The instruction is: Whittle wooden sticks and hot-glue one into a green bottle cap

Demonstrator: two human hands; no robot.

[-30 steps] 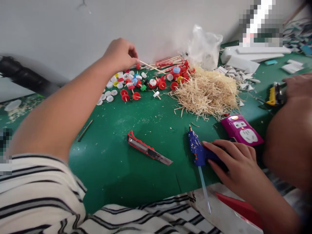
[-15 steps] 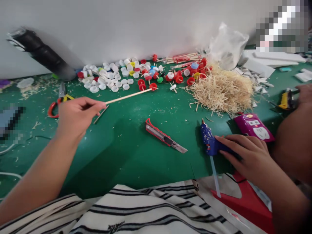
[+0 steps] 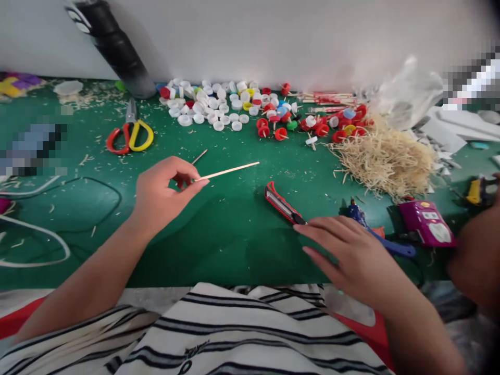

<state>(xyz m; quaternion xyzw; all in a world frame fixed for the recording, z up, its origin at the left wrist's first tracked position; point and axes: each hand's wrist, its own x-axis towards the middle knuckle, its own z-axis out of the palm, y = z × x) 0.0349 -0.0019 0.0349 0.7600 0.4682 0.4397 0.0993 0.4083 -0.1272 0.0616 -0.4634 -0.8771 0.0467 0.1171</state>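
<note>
From where I stand, the cutter knife (image 3: 278,200) with the red frame lies on the green surface (image 3: 219,250), and I use it as my mark. To the left of the knife, the person's left hand (image 3: 162,190) has a pinching grip, thumb against finger, on one end of a thin wooden stick (image 3: 230,171). The free end of this stick comes near the knife's back end, without touching it. The right hand (image 3: 347,252) is at the knife's front part; its grip is loose, the thumb stands apart from the other fingers, and I cannot tell how firmly a fingertip touches the knife. To the right of the knife is a blue glue gun (image 3: 361,219), then a purple socket (image 3: 426,224). White bottle caps (image 3: 211,107) are scattered beyond the knife, toward the wall.
</note>
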